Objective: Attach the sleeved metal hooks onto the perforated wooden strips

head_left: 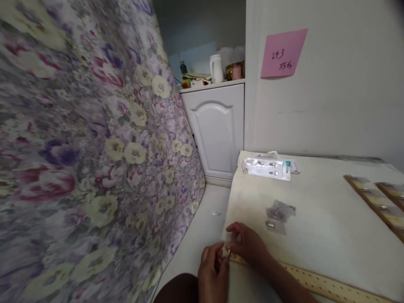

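Both hands are meeting at the near left corner of the tabletop point(331, 219). The left hand point(214, 269) is curling its fingers in, the tips pinching at a small metal piece point(227, 252) right at the tabletop's edge; its grip is nearly closed, though whether it is truly holding the piece is too blurred to tell. The right hand point(248, 246) is resting on the tabletop just behind, its fingers bent down over the same spot, touching or almost touching the left fingertips; how far its grip is closed on anything cannot be told. The piece is sitting at the end of a pale perforated strip point(331, 284) running along the near edge under the right forearm.

Near the right hand, further in, two small clear packets point(279, 212) are lying flat, each with a bit of metal inside. Well beyond them, by the wall, a larger plastic bag point(268, 167) with a teal label is holding several metal bits. At the far right, wooden racks point(378, 202) are lying on the tabletop.

A pink note point(283, 53) is sticking on the wall above. To the left, a floral cloth point(88, 147) is filling the view, with a white cabinet point(217, 130) behind carrying a white jug point(216, 68) and jars.
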{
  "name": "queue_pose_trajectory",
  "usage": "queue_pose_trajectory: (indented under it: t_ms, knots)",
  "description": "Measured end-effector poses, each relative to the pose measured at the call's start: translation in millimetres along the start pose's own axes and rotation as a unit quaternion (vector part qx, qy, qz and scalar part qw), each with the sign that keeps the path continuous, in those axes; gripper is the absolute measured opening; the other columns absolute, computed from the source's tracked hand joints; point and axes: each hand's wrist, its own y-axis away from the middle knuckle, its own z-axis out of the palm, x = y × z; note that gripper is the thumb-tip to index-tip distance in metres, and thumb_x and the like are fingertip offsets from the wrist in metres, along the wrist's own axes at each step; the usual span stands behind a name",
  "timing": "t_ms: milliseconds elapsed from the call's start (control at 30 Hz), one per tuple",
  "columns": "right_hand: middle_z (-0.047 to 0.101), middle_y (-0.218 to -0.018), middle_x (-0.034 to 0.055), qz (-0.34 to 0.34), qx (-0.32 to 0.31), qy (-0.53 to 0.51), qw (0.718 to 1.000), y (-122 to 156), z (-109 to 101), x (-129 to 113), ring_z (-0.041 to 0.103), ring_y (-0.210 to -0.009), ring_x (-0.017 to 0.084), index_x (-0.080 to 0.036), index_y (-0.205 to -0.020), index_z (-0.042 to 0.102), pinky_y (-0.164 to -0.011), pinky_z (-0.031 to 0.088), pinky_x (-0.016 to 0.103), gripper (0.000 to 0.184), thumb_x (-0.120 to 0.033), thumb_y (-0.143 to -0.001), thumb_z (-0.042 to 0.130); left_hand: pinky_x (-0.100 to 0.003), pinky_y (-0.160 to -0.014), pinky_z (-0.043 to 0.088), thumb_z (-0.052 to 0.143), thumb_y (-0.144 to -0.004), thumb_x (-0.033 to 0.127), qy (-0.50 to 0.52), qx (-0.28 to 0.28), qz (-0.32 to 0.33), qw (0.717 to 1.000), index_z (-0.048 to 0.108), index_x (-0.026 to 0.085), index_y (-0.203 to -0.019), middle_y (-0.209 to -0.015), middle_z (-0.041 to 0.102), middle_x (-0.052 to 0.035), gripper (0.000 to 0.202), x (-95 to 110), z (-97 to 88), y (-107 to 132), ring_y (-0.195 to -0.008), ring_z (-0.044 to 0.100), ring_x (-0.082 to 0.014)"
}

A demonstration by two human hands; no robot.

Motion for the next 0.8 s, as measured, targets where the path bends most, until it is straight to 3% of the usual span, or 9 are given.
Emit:
queue_pose_trajectory:
  t_ms: [167, 333, 533, 800]
  knots:
    - [0.065, -0.086, 0.0002, -0.031, 0.014, 0.0, 0.999, 3, -4, -3, 0.058, -0.075, 0.016, -0.021, -0.092, 0.066, -0.069, 0.041, 0.026, 0.031, -0.023, -0.061, 0.071, -0.028, -0.068, 0.05, 0.06, -0.079, 0.035, 0.003, -0.009, 0.014, 1.0, 0.068, 0.021, -0.097, -0.081, 0.062, -0.0017, 0.024, -1, -1.8, -1, -0.07, 0.059, -0.0168]
    - [0.066, -0.081, 0.0026, -0.039, 0.017, -0.054, 0.998, 5, -9, -6, 0.058, -0.073, 0.016, -0.017, -0.09, 0.066, -0.068, 0.042, 0.025, 0.02, -0.025, -0.072, 0.061, -0.028, -0.068, 0.051, 0.059, -0.079, 0.035, 0.017, -0.009, 0.022, 1.0, 0.067, 0.02, -0.102, -0.081, 0.061, -0.0017, 0.029, -3, -2.9, -1, -0.07, 0.059, -0.0164]
    - [0.066, -0.08, 0.0022, -0.029, 0.027, -0.043, 0.998, 5, -8, -8, 0.057, -0.068, 0.015, -0.017, -0.088, 0.067, -0.065, 0.041, 0.025, 0.022, -0.019, -0.066, 0.065, -0.03, -0.073, 0.052, 0.056, -0.082, 0.029, 0.004, -0.03, 0.045, 0.999, 0.065, 0.021, -0.11, -0.085, 0.061, -0.0027, 0.031, -7, -1.9, -4, -0.075, 0.061, -0.0174]
    - [0.066, -0.079, 0.0012, -0.018, 0.038, -0.036, 0.998, 3, -4, -4, 0.057, -0.069, 0.014, -0.017, -0.086, 0.067, -0.064, 0.041, 0.024, 0.024, -0.019, -0.062, 0.068, -0.032, -0.077, 0.052, 0.052, -0.085, 0.032, 0.015, -0.051, 0.043, 0.998, 0.068, 0.022, -0.107, -0.094, 0.063, -0.0057, 0.028, -11, -1.0, -6, -0.084, 0.063, -0.0197]
